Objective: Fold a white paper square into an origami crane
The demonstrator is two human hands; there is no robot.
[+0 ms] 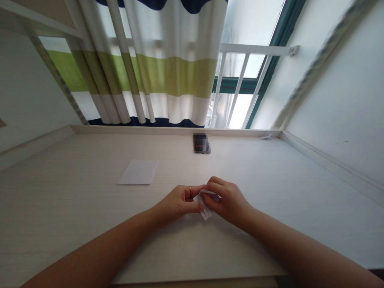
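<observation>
Both my hands meet over the middle of the pale wooden desk (75,208). Between them is a small folded piece of white paper (206,209), partly hidden by my fingers. My left hand (180,202), with a gold ring on one finger, pinches the paper's left side with closed fingers. My right hand (229,200) curls over the paper from the right and top, fingers closed on it. The paper rests at or just above the desk surface; I cannot tell which.
A flat white sheet of paper (138,172) lies on the desk to the far left of my hands. A small dark object (201,143) stands near the back edge. A tiny white folded thing (266,137) sits at the back right corner. Striped curtain (156,76) and window behind.
</observation>
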